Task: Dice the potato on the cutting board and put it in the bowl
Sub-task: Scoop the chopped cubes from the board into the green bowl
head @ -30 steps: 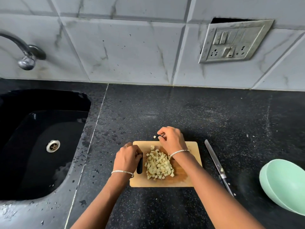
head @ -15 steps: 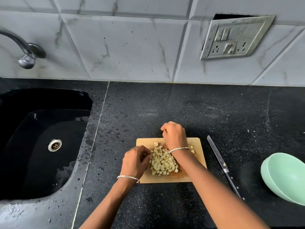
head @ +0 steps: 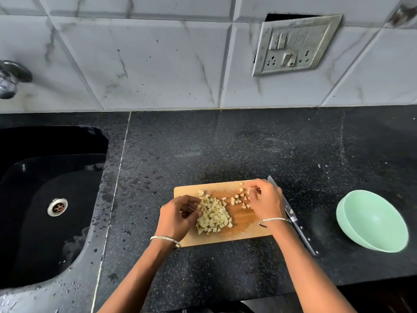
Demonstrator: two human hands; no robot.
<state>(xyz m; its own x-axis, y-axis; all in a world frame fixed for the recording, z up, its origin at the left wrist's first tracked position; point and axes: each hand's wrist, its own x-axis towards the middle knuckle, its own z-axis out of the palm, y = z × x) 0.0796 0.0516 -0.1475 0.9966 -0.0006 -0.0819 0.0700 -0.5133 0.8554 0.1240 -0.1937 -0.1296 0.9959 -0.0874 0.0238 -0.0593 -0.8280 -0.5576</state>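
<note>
A wooden cutting board [head: 244,225] lies on the black counter. A pile of small pale potato cubes [head: 213,216] sits on its left half, and a few loose cubes [head: 239,199] are scattered toward the far right corner. My left hand [head: 177,218] rests at the board's left edge, its loosely curled fingers touching the side of the pile. My right hand [head: 266,202] hovers over the far right corner with bent fingertips on the loose cubes. The mint-green bowl [head: 372,222] stands to the right of the board, with nothing in it.
A knife [head: 294,220] with a black handle lies on the counter between board and bowl, partly under my right wrist. A black sink [head: 45,199] with a tap [head: 9,80] is at the left. A switch-and-socket plate [head: 295,45] hangs on the tiled wall.
My right hand moved from the board's far edge to its far right corner, where loose cubes now lie. My left hand stays against the pile's left side.
</note>
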